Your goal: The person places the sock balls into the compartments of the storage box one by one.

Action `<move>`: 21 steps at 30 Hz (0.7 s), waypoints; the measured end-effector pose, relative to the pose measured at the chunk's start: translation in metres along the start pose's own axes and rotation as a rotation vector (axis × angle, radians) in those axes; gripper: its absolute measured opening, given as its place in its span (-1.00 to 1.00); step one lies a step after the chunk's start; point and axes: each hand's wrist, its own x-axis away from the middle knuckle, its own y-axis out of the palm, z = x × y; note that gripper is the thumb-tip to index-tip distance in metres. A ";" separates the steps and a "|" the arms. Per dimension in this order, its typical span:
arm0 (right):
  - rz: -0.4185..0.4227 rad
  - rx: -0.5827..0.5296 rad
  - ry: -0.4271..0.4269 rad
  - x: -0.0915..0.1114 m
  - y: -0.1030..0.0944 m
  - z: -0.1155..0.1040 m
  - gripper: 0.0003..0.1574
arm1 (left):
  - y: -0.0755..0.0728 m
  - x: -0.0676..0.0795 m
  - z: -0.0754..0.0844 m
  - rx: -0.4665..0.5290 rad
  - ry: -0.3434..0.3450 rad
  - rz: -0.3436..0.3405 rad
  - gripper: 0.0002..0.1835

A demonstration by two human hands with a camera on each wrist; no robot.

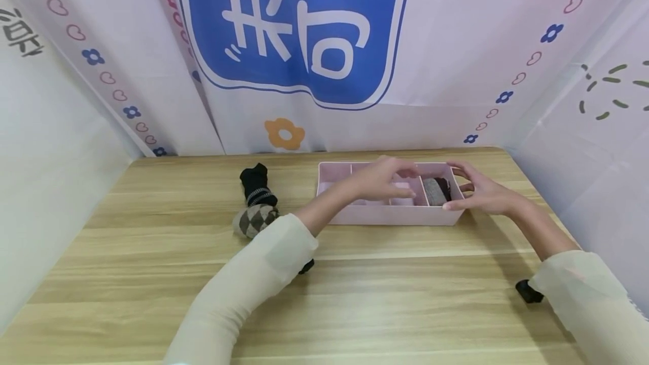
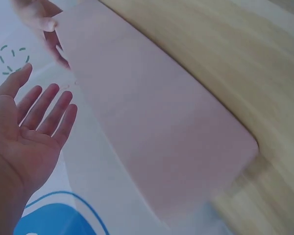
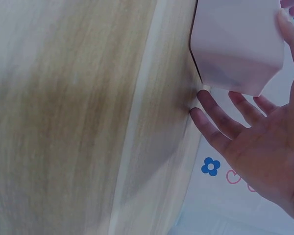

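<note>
A pink divided box [image 1: 390, 216] stands toward the back of the table. Its right-end compartment holds a grey and dark folded sock [image 1: 437, 191]. My left hand [image 1: 382, 179] hovers over the middle compartments, palm down, holding nothing; the left wrist view shows its fingers loosely extended, apart from the box's front wall. At the box's right end is my right hand [image 1: 484, 193], its thumb at the front corner and its spread fingers beside the end wall. In the right wrist view those fingers [image 3: 218, 115] are lightly bent near the box's lower edge.
Left of the box lie a rolled black sock [image 1: 258, 185] and an argyle sock [image 1: 256, 219], partly behind my left sleeve. A black item [image 1: 306, 266] peeks out from under that forearm. Another small black item [image 1: 529, 292] sits by my right sleeve. Printed cloth walls surround the table.
</note>
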 end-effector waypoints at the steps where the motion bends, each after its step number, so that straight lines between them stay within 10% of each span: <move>1: 0.000 -0.001 0.001 0.000 0.000 0.000 0.29 | -0.002 0.004 0.000 -0.005 0.004 0.001 -0.50; 21: 0.001 0.023 0.021 0.000 0.001 -0.002 0.31 | -0.045 0.109 -0.030 -0.017 -0.032 0.126 -0.46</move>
